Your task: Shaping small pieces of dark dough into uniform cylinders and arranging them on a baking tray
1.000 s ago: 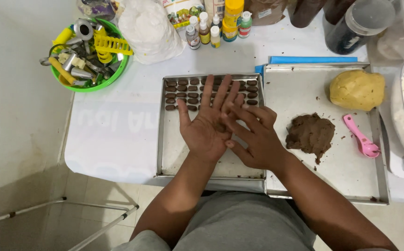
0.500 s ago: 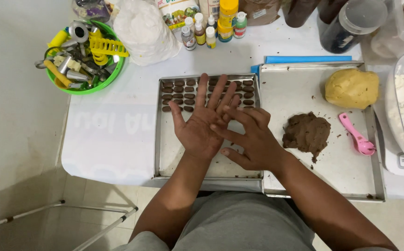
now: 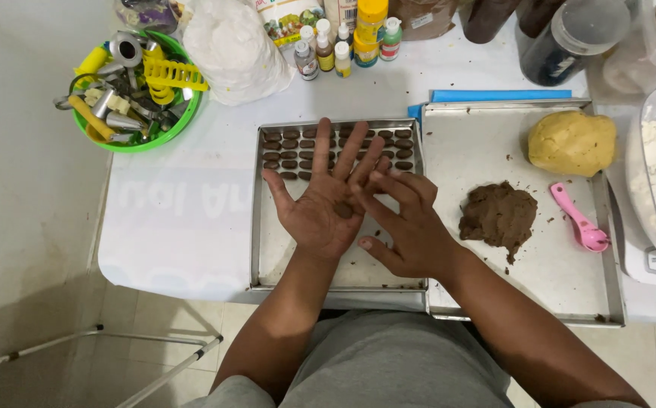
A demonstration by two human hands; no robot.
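Right hand (image 3: 411, 227): fingers (image 3: 388, 187) loosely spread, tips over the left palm.
Left hand (image 3: 324, 204): palm up, fingers spread, pointing away.
Dough piece (image 3: 344, 209): small brown lump on left palm; long axis cannot be told.
Tray (image 3: 267, 257): beneath both hands, dough rows (image 3: 290, 147) at far end.

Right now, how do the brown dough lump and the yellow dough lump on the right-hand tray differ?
The brown dough lump is dark, ragged and flattened, with crumbs scattered around it; the yellow dough lump is pale, smoother and rounded. The brown one lies nearer the right hand, the yellow one at the tray's far right corner. A pink scoop lies between and below them. Both rest on the same metal tray.
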